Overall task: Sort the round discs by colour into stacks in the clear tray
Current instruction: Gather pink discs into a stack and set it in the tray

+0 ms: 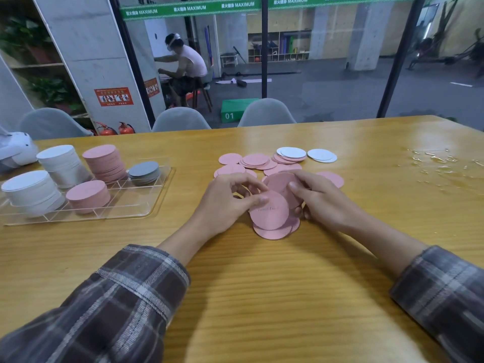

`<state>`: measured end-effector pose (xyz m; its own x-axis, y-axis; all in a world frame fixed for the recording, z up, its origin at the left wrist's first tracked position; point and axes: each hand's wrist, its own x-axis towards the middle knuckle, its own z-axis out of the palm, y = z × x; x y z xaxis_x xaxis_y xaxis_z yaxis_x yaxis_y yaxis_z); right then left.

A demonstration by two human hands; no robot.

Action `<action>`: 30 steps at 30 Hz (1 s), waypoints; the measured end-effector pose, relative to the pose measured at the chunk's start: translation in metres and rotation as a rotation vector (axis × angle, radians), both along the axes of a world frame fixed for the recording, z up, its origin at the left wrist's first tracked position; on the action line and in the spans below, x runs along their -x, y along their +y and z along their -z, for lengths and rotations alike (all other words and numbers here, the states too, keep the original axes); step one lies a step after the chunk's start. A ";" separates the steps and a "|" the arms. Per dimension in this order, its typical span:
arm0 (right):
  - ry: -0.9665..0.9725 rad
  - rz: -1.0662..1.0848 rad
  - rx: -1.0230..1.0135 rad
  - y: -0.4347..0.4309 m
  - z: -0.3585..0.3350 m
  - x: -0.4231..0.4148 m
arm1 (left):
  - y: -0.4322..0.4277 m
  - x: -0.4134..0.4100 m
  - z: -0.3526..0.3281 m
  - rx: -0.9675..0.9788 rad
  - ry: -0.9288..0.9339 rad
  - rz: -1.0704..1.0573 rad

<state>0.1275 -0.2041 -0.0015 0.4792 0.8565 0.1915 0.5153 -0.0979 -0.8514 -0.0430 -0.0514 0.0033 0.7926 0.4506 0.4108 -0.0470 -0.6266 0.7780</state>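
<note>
Gathering step, by judgement: left hand point(230, 199) and right hand point(318, 196) both grasp pink discs point(269, 214) mid-table; next, squaring them for the clear tray point(157, 203).

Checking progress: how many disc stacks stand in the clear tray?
5: near white stack, far white stack, near pink stack, far pink stack, grey stack far right. None seems hidden.

Print on pink disc point(269, 209) too blurred to read; white object point(15, 150) cut by left edge.
</note>
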 end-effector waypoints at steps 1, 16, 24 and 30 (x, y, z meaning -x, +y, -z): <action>0.021 -0.024 -0.004 0.000 0.000 0.002 | -0.001 -0.002 0.001 0.002 -0.028 -0.025; -0.272 -0.099 -0.023 0.000 0.003 0.000 | -0.011 -0.014 0.003 -0.025 -0.159 -0.149; -0.301 -0.091 -0.011 0.003 0.005 -0.001 | -0.014 -0.016 0.003 -0.054 -0.197 -0.215; -0.246 -0.103 -0.025 0.001 0.001 0.003 | -0.015 -0.014 0.001 -0.081 -0.159 -0.223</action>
<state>0.1242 -0.2028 -0.0022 0.3266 0.8917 0.3134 0.7129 -0.0147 -0.7011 -0.0292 -0.0665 0.0027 0.6006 0.5675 0.5632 -0.0182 -0.6946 0.7192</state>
